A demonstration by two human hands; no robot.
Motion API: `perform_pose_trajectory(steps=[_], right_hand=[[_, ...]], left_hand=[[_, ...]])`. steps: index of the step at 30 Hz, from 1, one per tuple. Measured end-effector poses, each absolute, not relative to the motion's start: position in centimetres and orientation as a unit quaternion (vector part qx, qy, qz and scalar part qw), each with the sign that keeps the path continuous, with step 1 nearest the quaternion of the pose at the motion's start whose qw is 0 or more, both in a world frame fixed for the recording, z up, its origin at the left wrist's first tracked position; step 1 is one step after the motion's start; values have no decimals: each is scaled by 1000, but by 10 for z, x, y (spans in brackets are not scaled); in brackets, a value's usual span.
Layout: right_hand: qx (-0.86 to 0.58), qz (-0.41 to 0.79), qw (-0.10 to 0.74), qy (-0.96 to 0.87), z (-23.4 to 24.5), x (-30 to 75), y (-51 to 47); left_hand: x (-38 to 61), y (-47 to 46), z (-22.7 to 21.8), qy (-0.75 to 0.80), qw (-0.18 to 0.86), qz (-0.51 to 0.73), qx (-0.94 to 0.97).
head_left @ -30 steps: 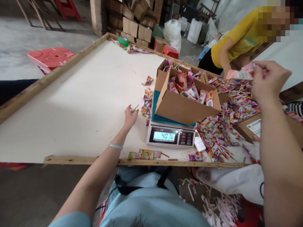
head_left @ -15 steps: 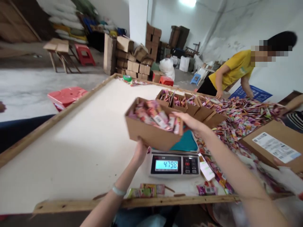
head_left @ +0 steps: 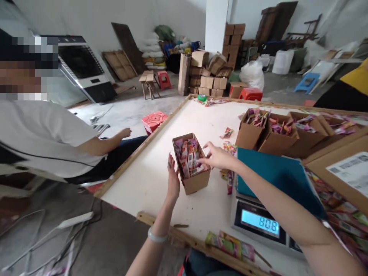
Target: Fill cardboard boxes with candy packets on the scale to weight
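Observation:
A small cardboard box (head_left: pixel 195 182) packed with colourful sachets stands on the white table (head_left: pixel 149 176), left of the scale. My left hand (head_left: pixel 173 177) lies flat against the box's left wall, fingers stretched upward. My right hand (head_left: pixel 217 156) reaches across from the right, its fingers spread and touching the box's right rim and the sachets there. The digital scale (head_left: pixel 260 220) carries a bare teal tray (head_left: pixel 273 172), and its display reads 808.
A person in a white shirt (head_left: pixel 43 134) sits at the table's left edge. A person in yellow (head_left: pixel 355 82) stands at the far right. Open boxes of sachets (head_left: pixel 276 134) line the back, and a labelled carton (head_left: pixel 339 168) sits at the right. Loose sachets (head_left: pixel 230 245) lie on the front edge.
The box of sachets went from being held over the scale to standing on the table left of it. My view swung left and a seated person came into sight. The scale's reading changed.

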State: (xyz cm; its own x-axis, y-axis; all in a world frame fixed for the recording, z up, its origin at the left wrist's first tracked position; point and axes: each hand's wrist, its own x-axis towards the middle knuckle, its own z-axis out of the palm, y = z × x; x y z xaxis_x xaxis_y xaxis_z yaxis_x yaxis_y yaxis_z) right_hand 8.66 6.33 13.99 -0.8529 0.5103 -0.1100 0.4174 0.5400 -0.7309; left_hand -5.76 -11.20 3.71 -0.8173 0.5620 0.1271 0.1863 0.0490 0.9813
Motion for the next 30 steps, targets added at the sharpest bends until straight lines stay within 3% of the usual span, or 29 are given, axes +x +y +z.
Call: perform_pose_trajectory(steps=[5,11,14,19,23,30], right_hand=[[-284,200,135,-928,156,40,55],[-297,224,298,-879,167,84,34],[-269,244,369,-856,143,150,-12],[-228,227,513,-796,60,242,-105],[-300,197,542,-759,23,299,-123],[-372,75,584,-717,26,359,-85]], left_hand=[[-23,-119,56,692,47,654,303],[-32,-122,62,702,-38,616,355],[-39,-123,60,688,-109,602,391],[-41,-126,49,672,-155,557,463],[-34,-133,55,713,-177,498,461],[-11,-132,92,707,-264,460,468]])
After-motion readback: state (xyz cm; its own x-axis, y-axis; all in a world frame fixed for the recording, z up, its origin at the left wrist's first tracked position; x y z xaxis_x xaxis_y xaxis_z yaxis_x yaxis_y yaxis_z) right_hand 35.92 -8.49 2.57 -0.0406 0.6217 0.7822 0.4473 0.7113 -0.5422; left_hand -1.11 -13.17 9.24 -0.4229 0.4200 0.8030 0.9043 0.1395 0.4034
